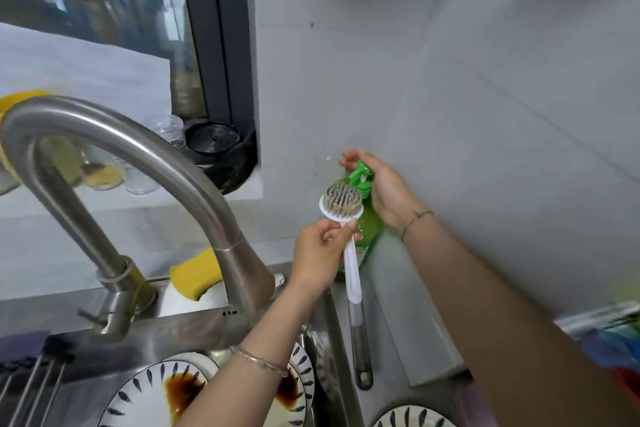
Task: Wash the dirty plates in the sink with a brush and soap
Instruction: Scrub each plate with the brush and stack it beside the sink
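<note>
- Head view: left hand (320, 251) pinches the brush (341, 205) just below its head, bristles up. Right hand (386, 192) curls over the pump of the soap bottle (371, 230) at the counter's back edge.
- Dirty plates (138, 392) wait in the sink (156, 343). Press the pump slowly, with the bristles level under the spout.

No lettering can be read anywhere, not even on the green soap bottle (372, 227)

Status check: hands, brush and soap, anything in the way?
Left hand grips brush, bristles up beside the nozzle. Right hand on soap bottle pump. Plates in sink stained brown. Nothing between brush and nozzle.
</note>
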